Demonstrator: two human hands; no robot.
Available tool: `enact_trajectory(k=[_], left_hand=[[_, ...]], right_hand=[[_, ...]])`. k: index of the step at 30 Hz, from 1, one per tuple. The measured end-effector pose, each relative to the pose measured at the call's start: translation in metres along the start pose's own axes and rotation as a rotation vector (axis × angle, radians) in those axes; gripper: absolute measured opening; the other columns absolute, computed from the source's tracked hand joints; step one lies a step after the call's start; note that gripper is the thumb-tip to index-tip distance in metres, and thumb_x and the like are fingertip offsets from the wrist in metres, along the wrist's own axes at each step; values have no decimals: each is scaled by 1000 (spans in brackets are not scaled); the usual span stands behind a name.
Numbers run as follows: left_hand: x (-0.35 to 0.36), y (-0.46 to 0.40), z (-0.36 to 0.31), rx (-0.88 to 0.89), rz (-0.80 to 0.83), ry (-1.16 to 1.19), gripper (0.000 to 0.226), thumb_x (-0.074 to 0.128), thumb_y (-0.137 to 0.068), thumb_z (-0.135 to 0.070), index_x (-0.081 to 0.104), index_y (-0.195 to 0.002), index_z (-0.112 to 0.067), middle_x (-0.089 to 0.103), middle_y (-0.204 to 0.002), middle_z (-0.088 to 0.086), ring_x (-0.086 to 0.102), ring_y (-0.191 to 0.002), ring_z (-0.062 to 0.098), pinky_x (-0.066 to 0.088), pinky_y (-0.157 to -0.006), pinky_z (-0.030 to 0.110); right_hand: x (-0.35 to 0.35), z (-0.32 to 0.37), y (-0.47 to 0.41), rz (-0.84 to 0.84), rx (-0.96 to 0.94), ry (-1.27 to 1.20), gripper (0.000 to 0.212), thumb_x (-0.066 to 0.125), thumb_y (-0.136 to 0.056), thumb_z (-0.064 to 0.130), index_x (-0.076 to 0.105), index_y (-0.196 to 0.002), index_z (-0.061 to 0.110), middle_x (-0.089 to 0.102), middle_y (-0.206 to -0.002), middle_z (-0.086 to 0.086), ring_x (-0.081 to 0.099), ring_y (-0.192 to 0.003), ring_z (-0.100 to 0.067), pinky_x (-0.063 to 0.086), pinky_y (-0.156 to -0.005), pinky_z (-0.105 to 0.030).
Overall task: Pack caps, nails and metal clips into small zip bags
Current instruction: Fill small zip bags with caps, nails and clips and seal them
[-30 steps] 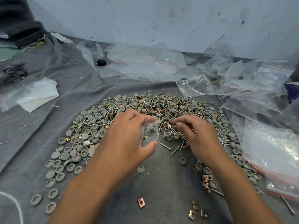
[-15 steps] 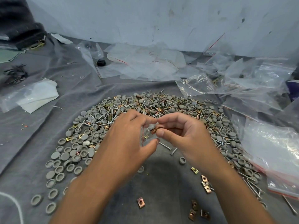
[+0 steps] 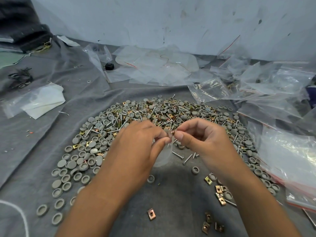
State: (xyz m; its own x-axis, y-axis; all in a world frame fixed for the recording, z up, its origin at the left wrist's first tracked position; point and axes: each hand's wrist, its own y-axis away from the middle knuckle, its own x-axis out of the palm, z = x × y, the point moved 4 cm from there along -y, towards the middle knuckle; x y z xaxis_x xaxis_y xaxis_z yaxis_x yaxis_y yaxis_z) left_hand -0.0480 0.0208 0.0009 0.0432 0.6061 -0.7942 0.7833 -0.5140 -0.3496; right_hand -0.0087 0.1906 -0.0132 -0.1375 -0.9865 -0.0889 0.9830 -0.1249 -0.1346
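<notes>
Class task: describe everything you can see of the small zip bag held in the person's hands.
The small zip bag is clear, thin, soft-looking plastic, largely hidden by the hands. The left hand pinches its top, and it hangs down above the grey cloth. At its mouth the right hand pinches a small coppery metal piece. Its contents cannot be made out.

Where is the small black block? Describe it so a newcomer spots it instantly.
Start at the pale wall at the back, then drop to the heap of clear plastic bags lying along its foot on the grey cloth. The small black block sits at that heap's left edge, beside an upright crumpled bag. It is the only dark, solid, boxy thing among see-through plastic.
</notes>
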Motion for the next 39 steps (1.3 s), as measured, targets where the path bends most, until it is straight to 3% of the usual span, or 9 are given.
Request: enact_trajectory(k=[5, 12, 18, 22, 29, 35, 39], left_hand=[[-3, 0, 1, -28, -11, 42, 33, 60, -79, -58, 69, -108, -43, 55, -94, -24, 50, -93, 2, 44, -85, 32], [-7, 0, -2, -24, -76, 53, 22, 64, -81, -49, 72, -98, -39, 62, -90, -18, 57, -90, 10, 49, -82, 45], [-4, 1, -3, -39, -93, 73, 14, 71, -82, -44, 70, -96, -41, 59, -86, -22, 52, -86, -1, 39, -73, 23], [-9, 0, 6, -86, -113, 84, 12, 71, -83, -39, 67, -94, -43, 55, -85, -25, 51, -85, -8, 35, -72, 10], [-12, 1, 12, -107, -81, 39, 16, 70, -86, -34, 67, -100, -42, 54, -88, -25, 49, -88, -9, 34, -72, 10], [-11, 1, 7, -95, -94, 55, 19, 69, -83, -31, 68, -99, -41, 55, -87, -25, 51, -90, -9, 34, -77, 5], [-11, 1, 4, -79, -69, 58, 22, 72, -81, -32, 70, -102, -39, 56, -88, -23, 51, -87, -9, 33, -77, 2]], right_hand=[[-2, 0, 2, 6, 13, 25, 13, 80, -75, 32, 76, -86, 27, 75, -79, 1, 68, -72, -7, 53, -66, -18], [5, -5, 2, 50, 56, 46, 16, 78, -77, 34, 75, -89, 24, 77, -81, 1, 67, -72, -5, 52, -65, -16], [1, -3, 2, 74, 83, 47, 15, 76, -77, 36, 76, -88, 26, 75, -80, 2, 66, -72, -4, 49, -64, -14], [-20, 1, 3, -4, 138, 33, 23, 76, -69, 48, 74, -83, 30, 69, -74, 7, 60, -66, -2, 48, -58, -17], [-25, -3, 3, -30, 146, 25, 23, 77, -68, 50, 75, -83, 32, 70, -78, 5, 61, -70, -5, 50, -59, -18], [-17, -2, 2, -35, 110, 38, 16, 75, -75, 40, 74, -85, 28, 69, -73, 10, 61, -66, 0, 48, -58, -14], [-8, 0, 3, -39, 15, 43, 10, 75, -86, 25, 74, -96, 23, 73, -81, 8, 64, -74, -1, 50, -65, -14]])
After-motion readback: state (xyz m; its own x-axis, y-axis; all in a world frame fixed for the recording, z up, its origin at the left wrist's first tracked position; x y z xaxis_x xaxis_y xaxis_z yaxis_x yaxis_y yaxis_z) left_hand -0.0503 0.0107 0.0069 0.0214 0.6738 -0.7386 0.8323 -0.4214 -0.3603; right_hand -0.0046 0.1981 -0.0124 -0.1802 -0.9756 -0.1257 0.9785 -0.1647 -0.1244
